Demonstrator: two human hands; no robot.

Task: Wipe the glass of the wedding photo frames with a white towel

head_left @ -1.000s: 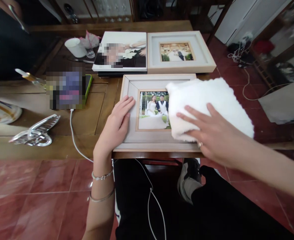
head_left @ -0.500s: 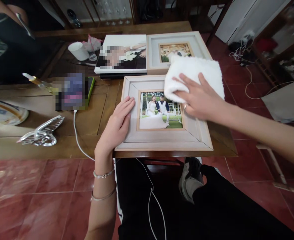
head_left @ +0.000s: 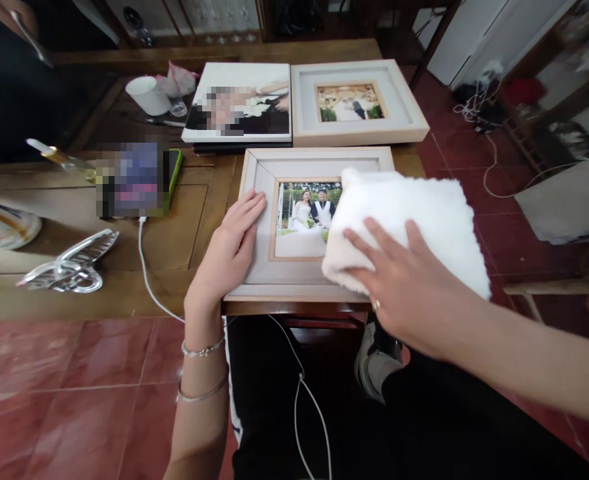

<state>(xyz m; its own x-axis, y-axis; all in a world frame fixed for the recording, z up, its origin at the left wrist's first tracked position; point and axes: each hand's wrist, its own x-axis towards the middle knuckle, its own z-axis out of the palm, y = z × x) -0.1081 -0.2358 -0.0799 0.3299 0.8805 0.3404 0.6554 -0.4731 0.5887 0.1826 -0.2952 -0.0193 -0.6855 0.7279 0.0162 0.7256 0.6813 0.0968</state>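
A pale wooden picture frame (head_left: 284, 280) with a photo of two people in white outfits lies flat at the table's front edge. My left hand (head_left: 227, 250) rests on its left border, fingers stretched out flat. On the right side, my right hand (head_left: 404, 283) presses a folded white fluffy cloth (head_left: 414, 207) against the frame, some fingers spread over it and others tucked at its fold. The cloth hides the photo's right part and the frame's lower right corner, and hangs past the right edge.
Behind lie a second pale frame (head_left: 304, 100) and a white-edged photo panel (head_left: 239, 138). To the left are a phone (head_left: 139, 183) with a white cable (head_left: 147, 270), a silver hair claw clip (head_left: 71, 263), a dropper bottle (head_left: 69, 162) and a white cup (head_left: 148, 95).
My right hand has moved the cloth down toward me along the frame's right side, uncovering the frame behind. My left hand keeps its place on the left border.
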